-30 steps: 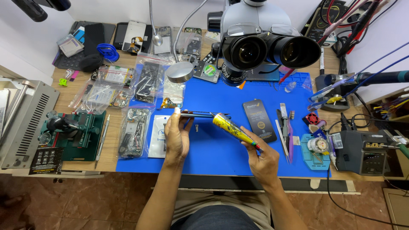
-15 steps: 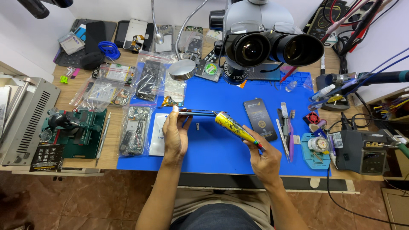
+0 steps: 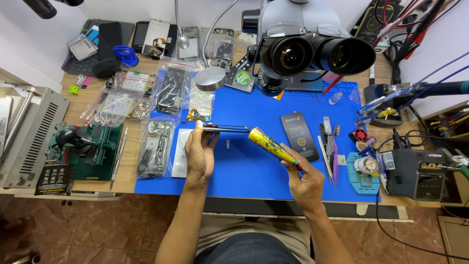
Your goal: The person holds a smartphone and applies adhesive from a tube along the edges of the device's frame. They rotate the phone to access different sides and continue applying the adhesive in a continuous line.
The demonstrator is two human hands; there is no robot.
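Holding a thin dark phone (image 3: 229, 128) edge-on above the blue mat (image 3: 244, 166), the left hand (image 3: 199, 154) has its grip closed around the phone's left end. Phone runs level, left to right, clear of the mat surface. Right hand (image 3: 305, 183) grip is clenched on the rear of a yellow patterned cone-shaped tube (image 3: 273, 145); the tube's wide front end meets the phone's right end. Can't tell if they actually touch.

Room: open mat below and between both hands, down to the mat's near edge. A small metal part (image 3: 227, 143) lies on the mat just under the phone. Desk (image 3: 124, 181) near edge sits just behind the wrists.

Right of the tube: one black phone-sized panel (image 3: 299, 136) lying flat, then a row of slim hand tools (image 3: 328, 146) — at least three, exact count unclear. Beyond them, one small teal pad (image 3: 364, 173) with a round tin on it, and one soldering station (image 3: 422, 173) at the desk's right edge.

Left of the left hand: one white card (image 3: 181, 151) partly under the hand, several clear bags of parts (image 3: 156, 146) overlapping the mat's left edge, one green clamp fixture (image 3: 83, 151), one grey vented box (image 3: 29, 134).

Far side: one microscope (image 3: 312, 49) with two eyepieces overhanging the mat's top edge, one round metal lid (image 3: 210, 78) beside it.
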